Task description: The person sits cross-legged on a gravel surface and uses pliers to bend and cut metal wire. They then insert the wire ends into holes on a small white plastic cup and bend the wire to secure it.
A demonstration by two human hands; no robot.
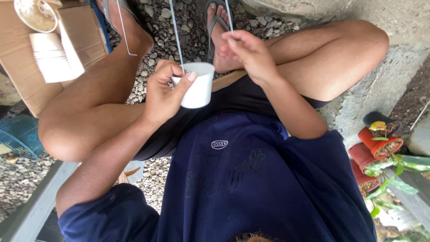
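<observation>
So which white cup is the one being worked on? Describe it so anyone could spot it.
Start at the bent knees above the navy shirt. Between them, the left hand holds a single white cup with thin wires rising from it. Unlike the stacked cups on the cardboard, it is held aloft.

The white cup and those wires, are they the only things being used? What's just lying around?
In use:
white cup, held by the left hand
thin wires, one pinched by the right hand

Lying about:
stack of white cups on cardboard
blue basket
red plant pots
gravel
</observation>
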